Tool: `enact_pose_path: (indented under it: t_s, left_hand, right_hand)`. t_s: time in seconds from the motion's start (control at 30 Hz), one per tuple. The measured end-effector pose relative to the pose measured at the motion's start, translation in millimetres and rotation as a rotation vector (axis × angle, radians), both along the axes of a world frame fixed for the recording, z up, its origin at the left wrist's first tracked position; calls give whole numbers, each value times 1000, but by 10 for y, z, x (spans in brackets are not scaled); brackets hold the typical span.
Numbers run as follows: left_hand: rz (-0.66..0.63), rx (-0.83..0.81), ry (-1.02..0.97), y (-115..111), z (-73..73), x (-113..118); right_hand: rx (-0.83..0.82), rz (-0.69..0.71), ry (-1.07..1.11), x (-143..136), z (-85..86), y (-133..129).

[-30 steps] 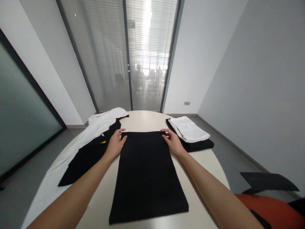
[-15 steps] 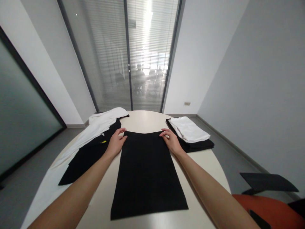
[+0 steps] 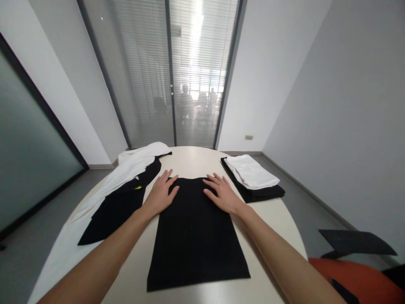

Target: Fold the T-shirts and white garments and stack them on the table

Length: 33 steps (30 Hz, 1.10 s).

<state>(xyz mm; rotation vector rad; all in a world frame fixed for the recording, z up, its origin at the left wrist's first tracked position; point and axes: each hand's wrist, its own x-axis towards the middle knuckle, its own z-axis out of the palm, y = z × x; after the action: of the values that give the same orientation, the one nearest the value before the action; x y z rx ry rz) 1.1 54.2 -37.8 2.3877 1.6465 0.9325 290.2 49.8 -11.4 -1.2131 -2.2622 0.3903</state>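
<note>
A black piece of clothing (image 3: 196,240), folded into a long panel, lies flat on the table in front of me. What kind of garment it is I cannot tell. My left hand (image 3: 162,193) rests over its far left corner, fingers spread and pointing away from me. Over the far right corner lies my right hand (image 3: 222,194), its fingers also apart. Both palms face down, and neither hand grips the cloth. Between the hands the cloth's far edge is slightly wavy.
Loose white clothing (image 3: 126,173) and black clothing (image 3: 118,211) with a yellow mark lie along the left side. At right, folded white cloth (image 3: 251,171) sits on folded black cloth (image 3: 265,194). The round table (image 3: 190,158) has a red-seated chair (image 3: 348,278) beside it.
Both hands have let go of the far corners and moved inward, with the fingers now spread flat over the black cloth. Its far edge has shifted slightly nearer to me.
</note>
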Motion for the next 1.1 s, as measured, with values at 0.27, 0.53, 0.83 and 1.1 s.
enact_pose_path:
  t_s: [0.27, 0.53, 0.83, 1.1]
  left_hand:
    - [-153, -169, 145, -235, -33, 137]
    - [-325, -137, 222, -395, 80, 151]
    - [-97, -230, 257, -332, 30, -39]
    - [43, -223, 368, -161, 22, 71]
  right_hand:
    - [-208, 268, -196, -285, 89, -454]
    - [-130, 241, -171, -199, 53, -377]
    - [-165, 201, -269, -153, -16, -340]
    - [-36, 47, -385, -173, 121, -175]
